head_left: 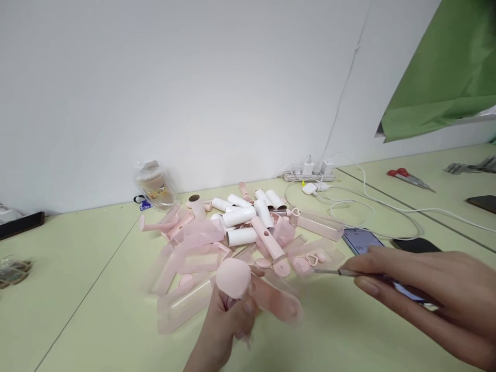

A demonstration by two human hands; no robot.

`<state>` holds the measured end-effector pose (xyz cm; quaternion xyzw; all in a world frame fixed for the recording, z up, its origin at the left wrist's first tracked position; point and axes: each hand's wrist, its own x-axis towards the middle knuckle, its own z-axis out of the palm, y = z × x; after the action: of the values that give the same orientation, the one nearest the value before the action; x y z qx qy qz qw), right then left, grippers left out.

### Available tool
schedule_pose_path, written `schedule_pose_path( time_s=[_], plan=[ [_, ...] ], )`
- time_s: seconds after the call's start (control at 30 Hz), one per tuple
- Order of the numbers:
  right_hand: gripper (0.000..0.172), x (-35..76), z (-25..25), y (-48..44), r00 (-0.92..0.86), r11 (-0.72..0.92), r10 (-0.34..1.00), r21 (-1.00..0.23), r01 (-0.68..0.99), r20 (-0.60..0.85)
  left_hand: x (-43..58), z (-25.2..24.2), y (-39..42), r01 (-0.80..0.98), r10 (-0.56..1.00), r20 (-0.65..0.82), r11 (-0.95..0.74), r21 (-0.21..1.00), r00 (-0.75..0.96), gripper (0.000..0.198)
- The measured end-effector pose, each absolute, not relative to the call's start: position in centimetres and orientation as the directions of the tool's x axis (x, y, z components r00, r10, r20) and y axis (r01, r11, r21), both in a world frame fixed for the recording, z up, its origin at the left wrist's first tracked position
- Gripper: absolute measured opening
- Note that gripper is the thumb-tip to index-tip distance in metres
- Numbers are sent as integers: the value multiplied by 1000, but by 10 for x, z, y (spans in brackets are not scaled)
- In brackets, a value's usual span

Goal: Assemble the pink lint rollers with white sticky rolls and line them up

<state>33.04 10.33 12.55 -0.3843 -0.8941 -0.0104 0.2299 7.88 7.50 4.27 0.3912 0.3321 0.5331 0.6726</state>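
Observation:
My left hand [222, 323] is closed around a pale pink plastic part with a rounded cap [233, 278], held upright at the front of the pile. Beside it, a blurred pink elongated piece [277, 300] angles toward the right; whether my left hand grips it too I cannot tell. My right hand [434, 294] pinches a thin metal-shafted tool [329, 271], which looks like a screwdriver, its tip pointing left near small pink discs. Behind both hands lie white tubes [242, 236], a pink tube with a hole [267, 238] and clear pink-tinted casings [186, 305].
A phone [362, 240] lies partly beneath my right hand, beside a dark flat object [416, 245]. White cables run from a power strip [310, 176] along the wall. Red-handled scissors [411, 178] lie right; a plastic bag [155, 186] stands at the back left.

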Motion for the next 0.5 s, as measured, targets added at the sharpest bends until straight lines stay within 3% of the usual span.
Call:
schedule_pose_path(
  time_s=[0.03, 0.13, 0.27, 0.4, 0.5],
  plan=[
    [15, 327, 121, 103, -569, 672, 735, -281, 686, 369, 81, 44, 76, -482, 974, -29, 136, 866, 223, 50],
    [34, 305, 99, 102, -480, 556, 824, -594, 581, 302, 92, 47, 78, -555, 966, -123, 233, 799, 229, 48],
    [40, 273, 70, 106, -397, 385, 886, -856, 346, 238, 102, 57, 84, -625, 977, -205, 196, 755, 59, 46],
    [34, 251, 68, 126, -405, 236, 905, -948, 213, 135, 98, 69, 103, -621, 990, -143, 102, 777, -17, 40],
    [30, 238, 78, 155, -352, 324, 910, -906, 272, 220, 86, 76, 122, -699, 991, -103, 16, 715, -82, 32]
  ],
)
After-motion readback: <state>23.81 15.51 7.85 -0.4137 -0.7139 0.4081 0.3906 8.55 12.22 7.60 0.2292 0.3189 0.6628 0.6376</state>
